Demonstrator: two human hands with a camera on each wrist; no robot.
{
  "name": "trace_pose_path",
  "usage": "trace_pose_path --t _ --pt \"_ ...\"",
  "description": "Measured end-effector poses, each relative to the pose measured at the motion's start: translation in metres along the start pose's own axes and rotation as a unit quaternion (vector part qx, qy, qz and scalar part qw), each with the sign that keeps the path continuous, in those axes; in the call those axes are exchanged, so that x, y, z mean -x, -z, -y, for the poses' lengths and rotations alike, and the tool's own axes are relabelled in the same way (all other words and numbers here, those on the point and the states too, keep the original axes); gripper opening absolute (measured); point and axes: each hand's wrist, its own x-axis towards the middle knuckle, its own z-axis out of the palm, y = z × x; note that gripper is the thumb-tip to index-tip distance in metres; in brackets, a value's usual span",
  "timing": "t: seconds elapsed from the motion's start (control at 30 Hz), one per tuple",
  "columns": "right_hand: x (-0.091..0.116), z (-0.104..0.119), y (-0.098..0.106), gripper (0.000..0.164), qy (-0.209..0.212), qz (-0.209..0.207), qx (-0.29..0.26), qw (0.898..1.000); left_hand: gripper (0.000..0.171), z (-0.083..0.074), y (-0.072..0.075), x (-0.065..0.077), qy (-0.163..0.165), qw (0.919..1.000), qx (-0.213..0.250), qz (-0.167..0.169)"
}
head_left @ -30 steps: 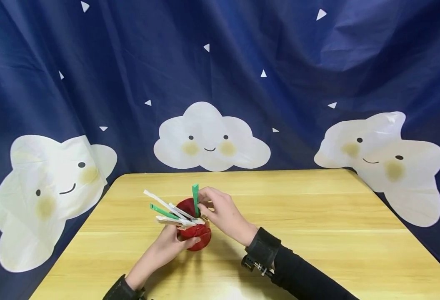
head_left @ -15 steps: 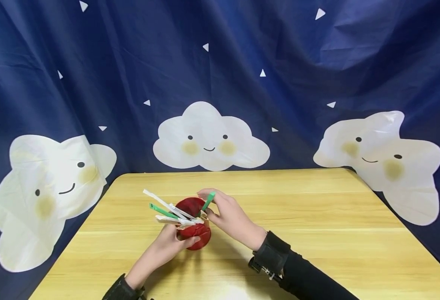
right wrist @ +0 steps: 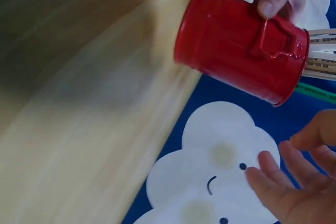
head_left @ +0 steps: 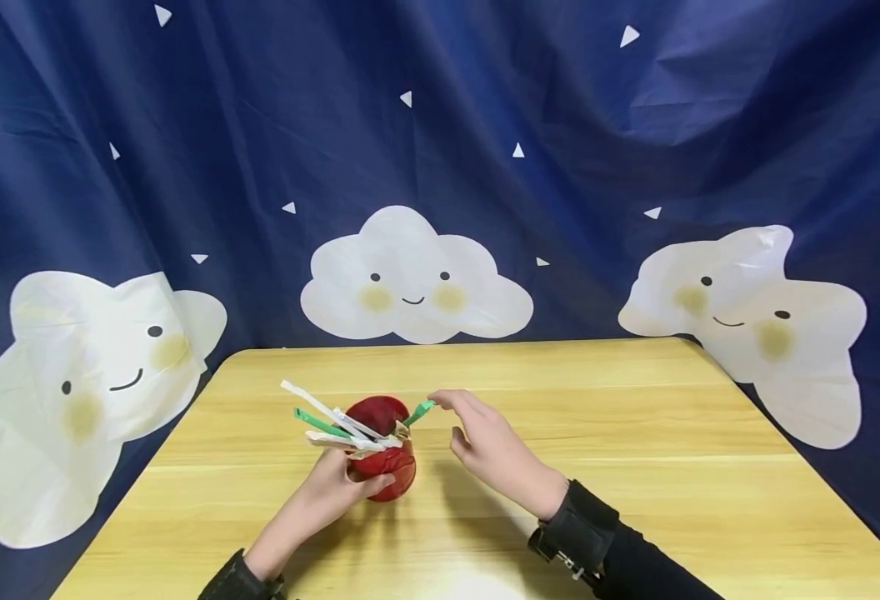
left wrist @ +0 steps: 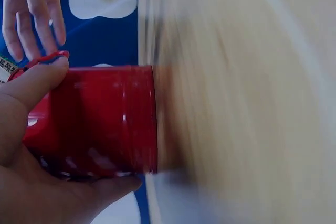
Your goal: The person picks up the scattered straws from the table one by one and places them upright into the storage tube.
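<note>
My left hand [head_left: 327, 496] grips a red metal pail [head_left: 393, 468] by its side, with the thumb across the front. In the right wrist view, the pail [right wrist: 236, 45] shows a small wire handle loop [right wrist: 273, 53] near its rim. Several slim paper-wrapped sticks stick out of the mouth: white ones [head_left: 312, 400] and a green one [head_left: 320, 422] lean left, and another green packet [head_left: 419, 412] leans right over the rim. My right hand [head_left: 496, 446] is just right of the pail, holding nothing, its fingers loosely bent and index fingertip close to the right-hand green packet.
The pail is over a light wooden table [head_left: 597, 467]. Behind the table's far edge hangs a dark blue curtain [head_left: 575, 183] printed with white smiling clouds [head_left: 417, 258] and small triangles. A dark camera strap [head_left: 578, 529] wraps my right wrist.
My right hand has let go of the green packet and drawn away to the right. That packet has tipped from upright to leaning right. My left hand keeps its grip on the pail.
</note>
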Motion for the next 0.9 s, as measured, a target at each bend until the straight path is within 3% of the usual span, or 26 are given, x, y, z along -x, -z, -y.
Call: trace_pose_path --t 0.17,0.3,0.47,0.53,0.6,0.73,0.8,0.87,0.9 --pt "0.016 -0.004 0.003 0.045 -0.022 0.026 0.022 0.999 0.069 0.0 0.01 0.009 0.011 0.9987 -0.05 0.005" --pt "0.033 -0.015 0.008 0.044 -0.03 0.041 0.062 0.997 0.082 -0.007 0.023 0.024 0.045 0.9852 -0.165 -0.012" --pt "0.052 -0.032 0.026 0.044 -0.076 0.042 0.093 0.992 0.084 -0.024 0.052 0.041 0.081 0.9512 -0.291 -0.062" --pt "0.058 -0.038 0.037 0.045 -0.104 0.041 0.092 0.989 0.079 -0.031 0.064 0.045 0.066 0.9372 -0.325 -0.107" --pt "0.064 -0.043 0.049 0.047 -0.13 0.035 0.093 0.987 0.075 -0.042 0.075 0.046 0.039 0.9181 -0.357 -0.168" --pt "0.071 -0.051 0.075 0.053 -0.169 0.025 0.116 0.978 0.064 -0.076 0.086 0.041 -0.031 0.8563 -0.432 -0.281" --pt "0.073 -0.053 0.085 0.055 -0.184 0.025 0.13 0.974 0.06 -0.097 0.084 0.036 -0.054 0.8327 -0.455 -0.311" --pt "0.075 -0.054 0.091 0.057 -0.194 0.03 0.137 0.971 0.056 -0.118 0.075 0.031 -0.09 0.8229 -0.465 -0.313" --pt "0.076 -0.054 0.092 0.057 -0.199 0.032 0.14 0.969 0.054 -0.127 0.068 0.028 -0.11 0.8228 -0.466 -0.306"
